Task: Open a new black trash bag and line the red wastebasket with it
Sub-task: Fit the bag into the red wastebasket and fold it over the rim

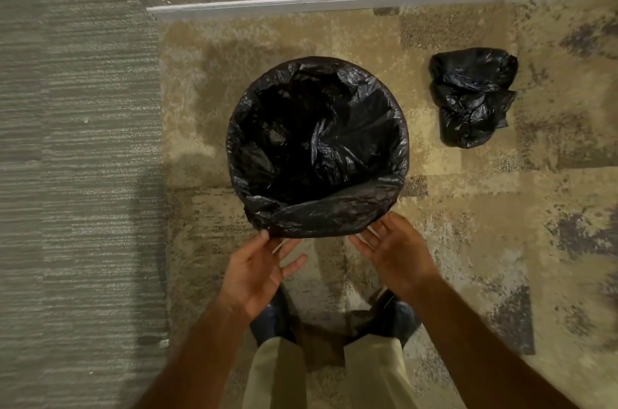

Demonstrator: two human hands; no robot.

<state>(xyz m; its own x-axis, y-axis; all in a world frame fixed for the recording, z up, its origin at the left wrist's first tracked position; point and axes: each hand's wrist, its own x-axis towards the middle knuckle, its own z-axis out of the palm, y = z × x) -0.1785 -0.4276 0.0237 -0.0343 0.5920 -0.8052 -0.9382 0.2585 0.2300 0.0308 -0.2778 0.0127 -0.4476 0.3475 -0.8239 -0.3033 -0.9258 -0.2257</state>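
Observation:
A black trash bag [317, 147] lines a round wastebasket standing on the carpet in front of me. The bag is folded over the whole rim, so none of the red wastebasket shows. A wide fold of the bag [321, 214] hangs over the near side. My left hand [264, 268] is just below the near-left edge of that fold, fingers spread, thumb touching the plastic. My right hand [394, 251] is at the near-right edge, fingers apart, fingertips at the bag's hem. Neither hand grips anything.
A crumpled black bag [473, 95] lies on the carpet to the right of the wastebasket. A white baseboard [368, 2] runs along the wall behind. My shoes [398, 318] and light trousers stand close behind my hands. Grey striped carpet lies to the left.

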